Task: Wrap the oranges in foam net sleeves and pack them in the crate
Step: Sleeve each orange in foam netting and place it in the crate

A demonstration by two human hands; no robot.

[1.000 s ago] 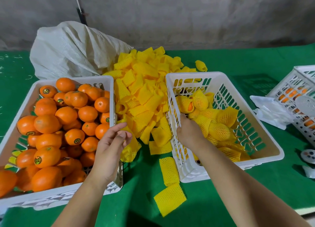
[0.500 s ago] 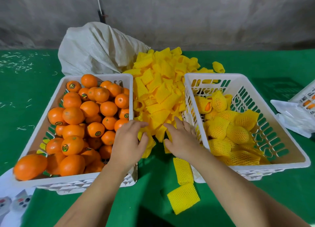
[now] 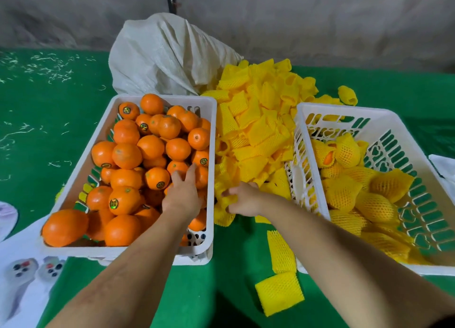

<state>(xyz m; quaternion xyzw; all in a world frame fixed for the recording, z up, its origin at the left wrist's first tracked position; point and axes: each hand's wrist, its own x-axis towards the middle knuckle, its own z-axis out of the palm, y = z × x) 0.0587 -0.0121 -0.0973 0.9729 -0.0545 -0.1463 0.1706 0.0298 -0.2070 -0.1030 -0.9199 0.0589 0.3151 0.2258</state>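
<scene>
A white crate [image 3: 211,120] on the left holds several bare oranges [image 3: 126,155]. My left hand [image 3: 183,197] reaches into its near right corner, fingers stretched out and resting on the oranges there. A heap of yellow foam net sleeves [image 3: 258,123] lies between the two crates. At the heap's near edge my right hand [image 3: 243,200] pinches one foam net sleeve [image 3: 225,204]. The white crate [image 3: 344,112] on the right holds several oranges wrapped in sleeves [image 3: 342,192].
A white woven sack [image 3: 167,54] lies behind the heap. Two loose sleeves [image 3: 279,292] lie on the green table [image 3: 49,106] near me, between the crates. Printed white sheets [image 3: 22,278] lie at the near left, and a white sheet [image 3: 444,165] at the right edge.
My left hand has moved from the sleeve heap into the orange crate. My right hand has shifted left and closed on a sleeve. The view has swung left.
</scene>
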